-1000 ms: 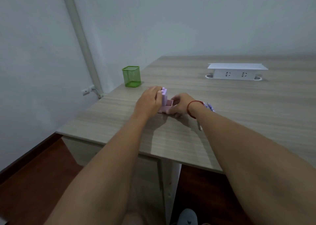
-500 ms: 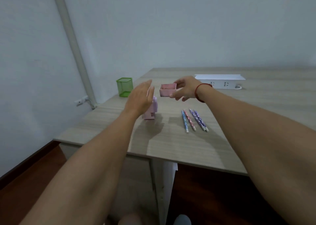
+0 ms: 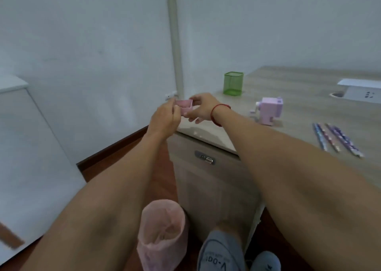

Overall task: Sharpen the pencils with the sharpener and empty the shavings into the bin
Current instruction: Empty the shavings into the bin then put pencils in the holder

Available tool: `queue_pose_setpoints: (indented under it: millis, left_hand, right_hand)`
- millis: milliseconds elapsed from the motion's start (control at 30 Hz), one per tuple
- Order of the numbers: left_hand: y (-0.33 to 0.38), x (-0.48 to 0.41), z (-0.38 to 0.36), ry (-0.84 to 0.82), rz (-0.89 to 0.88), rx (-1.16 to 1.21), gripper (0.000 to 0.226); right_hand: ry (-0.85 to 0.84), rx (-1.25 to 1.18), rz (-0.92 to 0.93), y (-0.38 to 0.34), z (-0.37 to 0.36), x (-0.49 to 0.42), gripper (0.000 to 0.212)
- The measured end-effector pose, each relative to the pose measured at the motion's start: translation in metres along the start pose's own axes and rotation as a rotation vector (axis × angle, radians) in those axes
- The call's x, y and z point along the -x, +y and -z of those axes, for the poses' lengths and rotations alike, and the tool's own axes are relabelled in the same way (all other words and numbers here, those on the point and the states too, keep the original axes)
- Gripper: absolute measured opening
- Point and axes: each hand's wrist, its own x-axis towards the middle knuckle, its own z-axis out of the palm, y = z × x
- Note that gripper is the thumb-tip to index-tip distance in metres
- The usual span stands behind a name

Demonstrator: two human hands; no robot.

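Observation:
A small pink shavings drawer (image 3: 186,105) is held in the air past the desk's left corner. My right hand (image 3: 203,108) grips its right side and my left hand (image 3: 166,119) pinches its left end. The lilac crank sharpener (image 3: 268,111) stands on the desk (image 3: 305,106) to the right, apart from both hands. Several patterned pencils (image 3: 336,139) lie side by side near the desk's front edge. A bin lined with a pink bag (image 3: 162,233) stands on the floor below, between my forearms.
A green mesh pen holder (image 3: 233,83) stands at the desk's far left. A white socket box (image 3: 362,90) sits at the right. Under the desktop is a drawer cabinet with a lock (image 3: 205,159). A white cabinet (image 3: 26,147) stands at the left. My shoes (image 3: 222,254) are beside the bin.
My right hand carried the pink drawer from above the desk out past its left corner. My left hand left the sharpener and took hold of the drawer too. The view turned left and down.

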Motion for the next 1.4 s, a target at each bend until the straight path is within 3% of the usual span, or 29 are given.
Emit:
queue_pose_setpoints:
  millis: [100,333,533,700,767,833,933,1033,1133,1300,1400]
  left_hand:
    - [-0.064,0.03,0.016,-0.043,0.097,-0.076,0.031]
    - [-0.189,0.109,-0.016,-0.211,0.411,-0.029,0.052]
    - [-0.248,0.175,-0.075,-0.325,0.632,0.035,0.053]
    - [-0.267,0.205,-0.113,-0.345,0.77,0.081,0.054]
    - [-0.272,0.211,-0.123,-0.327,0.825,0.115,0.046]
    - [-0.275,0.214,-0.131,-0.292,0.88,0.162,0.041]
    - [-0.28,0.217,-0.142,-0.287,0.997,0.194,0.032]
    - [-0.283,0.219,-0.151,-0.25,1.157,0.303,0.053]
    - [-0.283,0.218,-0.157,-0.136,1.36,0.447,0.05]
    - [-0.296,0.218,-0.166,-0.055,1.545,0.47,0.081]
    - [-0.296,0.212,-0.165,-0.052,1.572,0.488,0.078]
  right_hand:
    - [-0.087,-0.03,-0.021,0.017,-0.071,-0.025,0.071]
    - [-0.299,-0.158,-0.268,0.083,-0.188,-0.058,0.072]
    - [-0.412,-0.104,-0.409,0.171,-0.246,-0.071,0.063]
    - [-0.5,-0.125,-0.532,0.224,-0.269,-0.071,0.069]
    - [-0.511,-0.166,-0.588,0.238,-0.273,-0.07,0.058]
    - [-0.505,-0.198,-0.636,0.247,-0.274,-0.071,0.019]
    - [-0.484,-0.194,-0.682,0.258,-0.277,-0.075,0.025]
    - [-0.388,-0.146,-0.72,0.26,-0.287,-0.077,0.015]
    - [-0.287,-0.103,-0.808,0.264,-0.3,-0.079,0.043]
    - [-0.154,-0.174,-0.941,0.267,-0.313,-0.078,0.052]
    - [-0.11,-0.147,-0.926,0.261,-0.316,-0.079,0.057]
